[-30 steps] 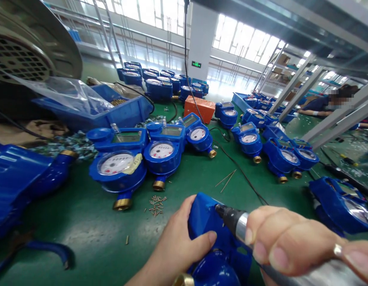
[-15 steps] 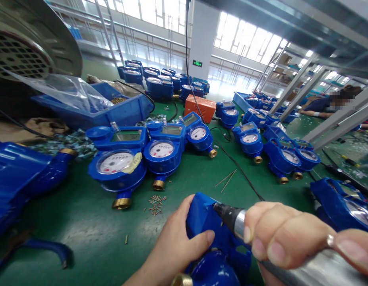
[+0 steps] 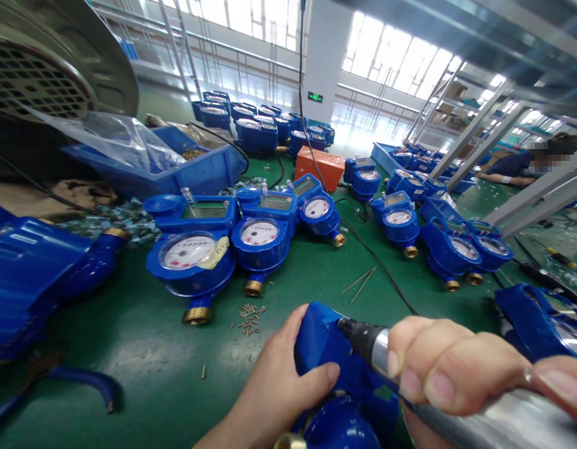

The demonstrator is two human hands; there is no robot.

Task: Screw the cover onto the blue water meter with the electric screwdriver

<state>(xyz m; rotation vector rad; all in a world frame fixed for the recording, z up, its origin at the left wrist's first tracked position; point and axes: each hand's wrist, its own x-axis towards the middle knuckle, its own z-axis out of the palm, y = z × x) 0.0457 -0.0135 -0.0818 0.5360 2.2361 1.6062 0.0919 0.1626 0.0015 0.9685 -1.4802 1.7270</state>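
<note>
At the far left of the frame a blue housing (image 3: 31, 268) lies on the green desk (image 3: 143, 349), partly cut off by the edge. Above it, in the upper left, a blue bin (image 3: 195, 174) holds a clear plastic bag (image 3: 115, 143). Right of that, in the middle of the frame, three blue water meters stand side by side, the nearest one (image 3: 191, 259) with a brass fitting pointing toward the camera. A small heap of screws (image 3: 248, 315) lies just below them. An orange box (image 3: 319, 168) sits further back, near the top centre.

At the bottom centre the left hand (image 3: 274, 390) grips a blue meter (image 3: 335, 380), its thumb pressed across the side and its fingers closed around the body; the meter rests low in the frame, between both hands. To the right, the right hand (image 3: 461, 371) is clenched around an electric screwdriver (image 3: 367, 343), whose dark tip touches the meter's top. More meters (image 3: 452, 249) line the right side, and a person (image 3: 526, 165) sits in the upper right.
</note>
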